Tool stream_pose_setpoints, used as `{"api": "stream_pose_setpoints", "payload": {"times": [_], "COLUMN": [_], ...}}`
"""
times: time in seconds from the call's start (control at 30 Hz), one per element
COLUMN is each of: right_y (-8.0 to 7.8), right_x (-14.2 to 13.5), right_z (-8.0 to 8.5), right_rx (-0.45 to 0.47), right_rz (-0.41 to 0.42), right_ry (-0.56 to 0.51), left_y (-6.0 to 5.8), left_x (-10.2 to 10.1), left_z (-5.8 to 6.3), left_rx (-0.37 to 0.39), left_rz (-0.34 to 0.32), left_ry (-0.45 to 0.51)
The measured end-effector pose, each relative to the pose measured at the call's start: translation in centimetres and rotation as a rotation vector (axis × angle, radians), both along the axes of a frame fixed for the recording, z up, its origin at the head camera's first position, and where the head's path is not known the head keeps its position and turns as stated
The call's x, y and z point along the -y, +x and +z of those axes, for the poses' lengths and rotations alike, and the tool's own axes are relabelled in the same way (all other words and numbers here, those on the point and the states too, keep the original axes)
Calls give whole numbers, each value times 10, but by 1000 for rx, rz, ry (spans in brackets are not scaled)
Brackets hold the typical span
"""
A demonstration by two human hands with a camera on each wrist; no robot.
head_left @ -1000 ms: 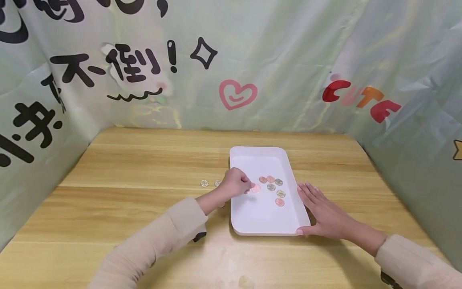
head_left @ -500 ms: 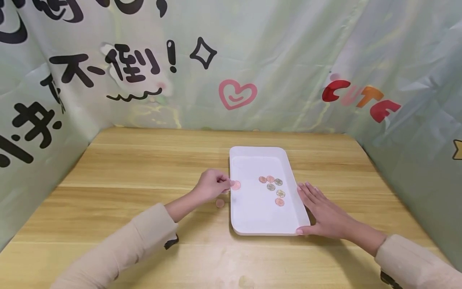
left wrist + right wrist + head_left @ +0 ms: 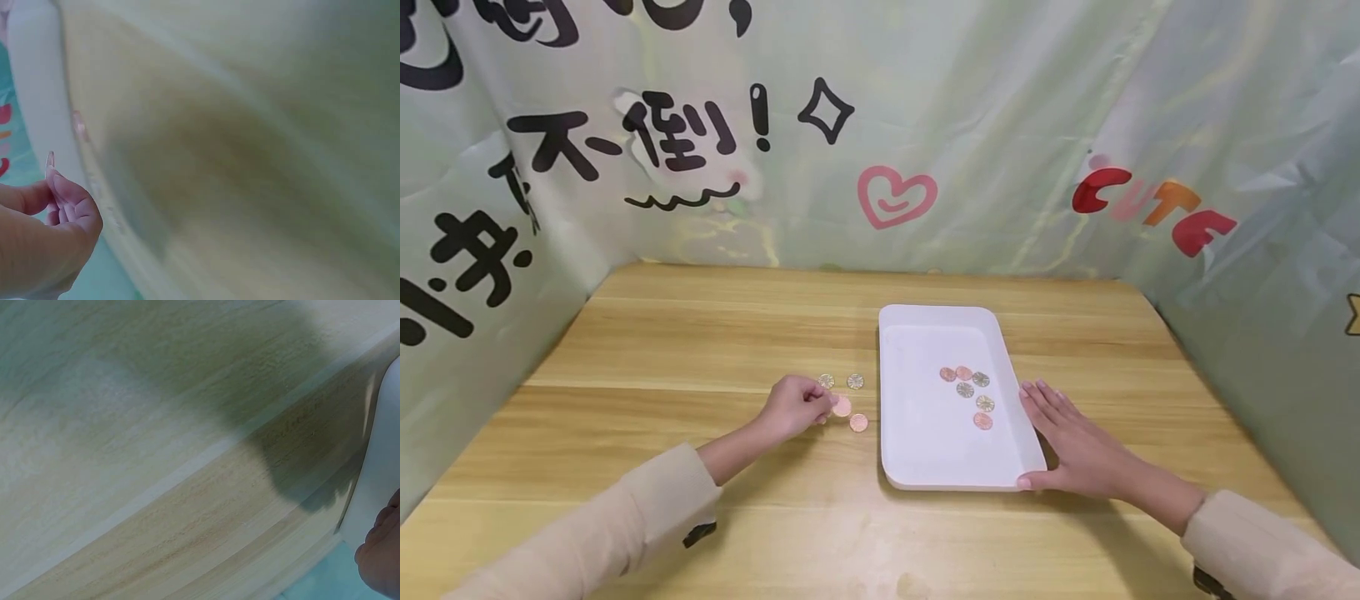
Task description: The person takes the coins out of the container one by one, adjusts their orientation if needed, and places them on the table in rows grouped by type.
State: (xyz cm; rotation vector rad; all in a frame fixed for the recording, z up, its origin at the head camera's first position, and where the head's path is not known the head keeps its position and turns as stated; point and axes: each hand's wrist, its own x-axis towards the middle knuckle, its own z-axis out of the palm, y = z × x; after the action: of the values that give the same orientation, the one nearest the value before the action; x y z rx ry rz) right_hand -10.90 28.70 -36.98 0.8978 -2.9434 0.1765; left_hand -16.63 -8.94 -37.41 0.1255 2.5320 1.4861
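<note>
Table (image 3: 655, 333) is backed by cloth (image 3: 992, 117). Pink disc (image 3: 843, 406), pinched by left hand (image 3: 793, 407), was moved off tray (image 3: 925, 454); right hand (image 3: 1072, 437) is straight-fingered.

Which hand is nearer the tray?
Right. The right hand touches the right side of the tray; the left hand, pinching a coin, is apart from it, to its left.

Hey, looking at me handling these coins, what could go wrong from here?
The left hand pinches a pink coin only near its edge, so the coin could slip and drop. That hand is also close to the loose coins on the table and might nudge them. The right hand rests against the right side of the tray; pushing there might slide the tray toward them.
</note>
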Motion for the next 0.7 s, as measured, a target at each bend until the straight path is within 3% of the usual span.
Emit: {"api": "stream_pose_setpoints", "payload": {"times": [0.1, 0.27, 0.7], "right_y": [0, 0, 0], "right_x": [0, 1, 2], "right_z": [0, 1, 2], "right_rx": [1, 36, 28], "right_rz": [1, -14, -10], "right_ry": [1, 4, -1], "left_y": [2, 3, 3], "left_x": [6, 12, 11], "left_z": [-6, -11, -8], "left_rx": [26, 21, 19], "left_rz": [32, 31, 47], "left_ry": [-20, -90, -199]}}
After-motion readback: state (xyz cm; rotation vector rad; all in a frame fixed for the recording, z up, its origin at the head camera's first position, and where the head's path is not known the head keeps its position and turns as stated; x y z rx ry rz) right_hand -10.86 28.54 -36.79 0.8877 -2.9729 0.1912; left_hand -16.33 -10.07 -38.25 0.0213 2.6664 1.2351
